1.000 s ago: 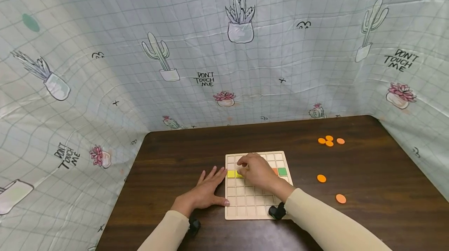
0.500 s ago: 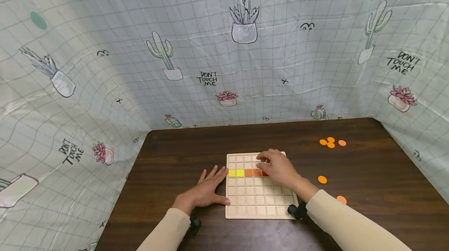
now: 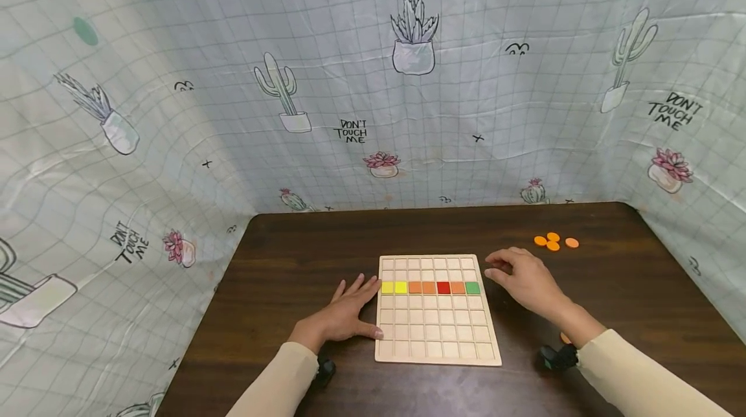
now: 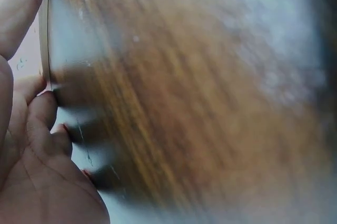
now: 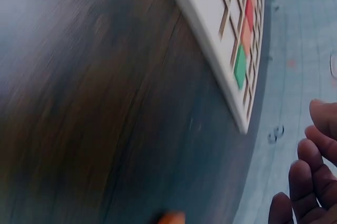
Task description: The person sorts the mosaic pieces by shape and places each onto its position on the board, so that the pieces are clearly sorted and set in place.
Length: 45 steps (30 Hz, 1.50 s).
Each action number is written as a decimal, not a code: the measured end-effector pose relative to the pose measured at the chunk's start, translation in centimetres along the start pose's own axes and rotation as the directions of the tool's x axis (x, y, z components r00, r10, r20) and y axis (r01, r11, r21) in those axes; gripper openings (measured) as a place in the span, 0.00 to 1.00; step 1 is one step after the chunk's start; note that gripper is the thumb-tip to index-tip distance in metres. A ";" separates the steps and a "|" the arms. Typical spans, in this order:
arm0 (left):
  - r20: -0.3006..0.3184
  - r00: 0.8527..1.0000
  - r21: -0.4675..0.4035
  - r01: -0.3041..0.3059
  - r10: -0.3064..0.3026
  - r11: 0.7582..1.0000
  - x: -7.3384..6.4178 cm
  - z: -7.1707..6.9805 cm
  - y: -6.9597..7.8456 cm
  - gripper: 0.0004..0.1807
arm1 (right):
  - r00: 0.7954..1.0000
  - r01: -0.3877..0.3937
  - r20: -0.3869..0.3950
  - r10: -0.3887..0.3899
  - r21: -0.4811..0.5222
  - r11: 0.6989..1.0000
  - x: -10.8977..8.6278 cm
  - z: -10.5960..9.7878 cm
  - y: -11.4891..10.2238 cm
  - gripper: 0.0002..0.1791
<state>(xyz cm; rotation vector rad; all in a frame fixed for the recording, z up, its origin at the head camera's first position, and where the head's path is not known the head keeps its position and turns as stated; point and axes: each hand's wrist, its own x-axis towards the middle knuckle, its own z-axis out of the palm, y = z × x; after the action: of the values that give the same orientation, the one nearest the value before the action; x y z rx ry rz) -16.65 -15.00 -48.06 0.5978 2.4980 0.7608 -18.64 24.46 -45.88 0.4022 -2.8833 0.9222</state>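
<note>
A pale wooden grid board [image 3: 437, 318] lies on the dark table. One row near its far side holds colored squares: two yellow, then orange ones, a red square [image 3: 443, 287] and a green square [image 3: 473, 287] at the right end. My left hand [image 3: 340, 313] is spread flat, thumb and fingertips touching the board's left edge; the left wrist view [image 4: 42, 150] shows that hand beside the edge. Off the board's right side hovers my right hand [image 3: 524, 281], fingers loosely bent. In the right wrist view its fingers [image 5: 301, 182] hold nothing visible.
Several orange discs [image 3: 553, 237] lie together at the back right of the table [image 3: 315, 242]. Another orange disc [image 3: 565, 338] shows partly behind my right wrist. A patterned cloth [image 3: 443, 93] hangs around the back and sides.
My right hand has moved right, off the row of squares and past the board's right edge, uncovering the full row. It now hides one orange disc. The left hand stays put.
</note>
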 end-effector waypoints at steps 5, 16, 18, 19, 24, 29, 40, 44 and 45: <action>0.002 1.000 -0.007 -0.003 0.003 1.000 0.2 0.0 -0.1 0.57 | 1.000 -0.019 0.003 0.019 -0.027 0.999 -1.5 -1.8 1.7 0.17; -0.020 1.000 0.001 -0.009 0.009 1.000 0.4 -0.2 -0.4 0.57 | 0.998 -0.037 0.041 0.039 -0.044 0.998 -4.4 -3.8 3.8 0.15; -0.023 1.000 0.000 -0.006 0.006 1.000 0.3 -0.3 -0.3 0.57 | 0.998 -0.042 0.053 0.044 -0.044 0.998 -4.9 -4.0 4.3 0.16; -0.023 1.000 -0.005 -0.003 0.003 1.000 0.3 -0.3 -0.3 0.57 | 0.997 -0.046 0.061 0.048 -0.040 0.998 -5.2 -4.2 4.6 0.16; -0.019 1.000 -0.019 0.000 -0.001 1.000 0.0 -0.2 -0.2 0.56 | 0.993 -0.073 0.092 0.075 -0.028 0.997 -6.8 -4.9 6.0 0.18; -0.021 1.000 -0.025 -0.002 0.002 1.000 0.0 -0.2 -0.1 0.57 | 0.990 -0.085 0.115 0.087 -0.026 0.996 -8.4 -5.3 7.6 0.18; -0.011 1.000 -0.032 -0.003 0.002 0.999 -0.1 0.2 -0.3 0.57 | 0.993 -0.026 0.113 0.031 -0.042 0.999 -11.3 -4.0 9.8 0.21; -0.009 1.000 -0.029 -0.010 0.010 1.000 0.0 0.2 -0.2 0.57 | 0.995 -0.003 0.095 0.006 -0.036 0.999 -11.4 -3.7 10.1 0.21; -0.009 1.000 -0.030 -0.012 0.011 0.999 0.0 0.2 -0.1 0.57 | 0.996 -0.003 0.085 0.006 -0.040 0.999 -11.4 -3.7 10.1 0.21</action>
<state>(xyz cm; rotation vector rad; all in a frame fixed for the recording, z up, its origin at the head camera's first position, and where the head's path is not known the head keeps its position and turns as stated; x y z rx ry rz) -16.63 -15.03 -48.27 0.5999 2.4892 0.8057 -10.42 37.06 -50.37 0.4425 -2.9748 0.8679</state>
